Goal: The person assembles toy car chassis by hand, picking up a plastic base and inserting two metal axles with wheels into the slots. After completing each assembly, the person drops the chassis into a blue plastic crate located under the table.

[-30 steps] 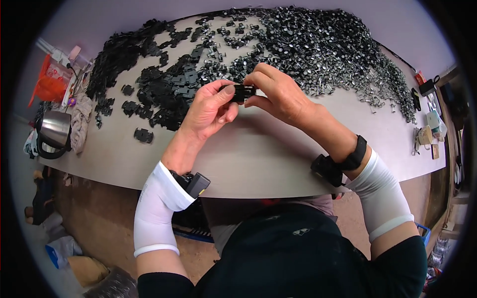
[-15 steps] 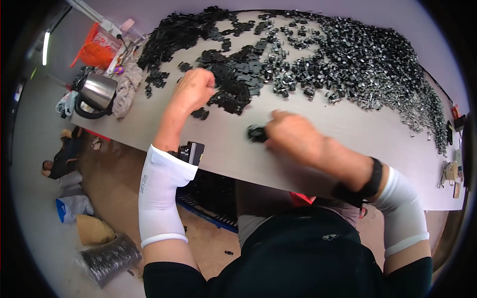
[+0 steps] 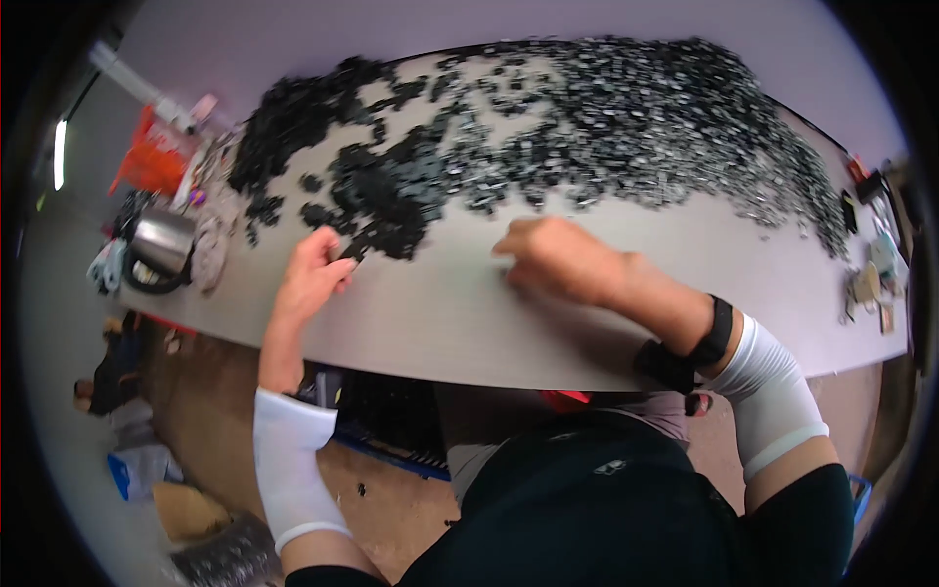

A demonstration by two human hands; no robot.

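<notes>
My left hand [image 3: 315, 278] is at the near edge of a pile of flat black plastic pieces [image 3: 391, 191]. Its thumb and fingers pinch a small black plastic piece [image 3: 356, 251], somewhat blurred. To the right, just above the bare tabletop [image 3: 460, 313], my right hand [image 3: 562, 259] is closed with its fingers curled down. Whatever it may hold is hidden under the fingers. Beyond it spreads a large heap of small metal-and-black parts [image 3: 675, 127].
A steel kettle [image 3: 163, 241], a cloth [image 3: 209, 249] and an orange-red plastic bag [image 3: 152, 161] crowd the table's left end. Small items, among them a beige cup [image 3: 866, 284], stand at the right end. A blue crate [image 3: 416, 455] sits under the front edge.
My left hand has come back from over the black pile toward me and now pinches a piece. The black part seen beside my right hand's fingers is no longer visible. The view has shifted.
</notes>
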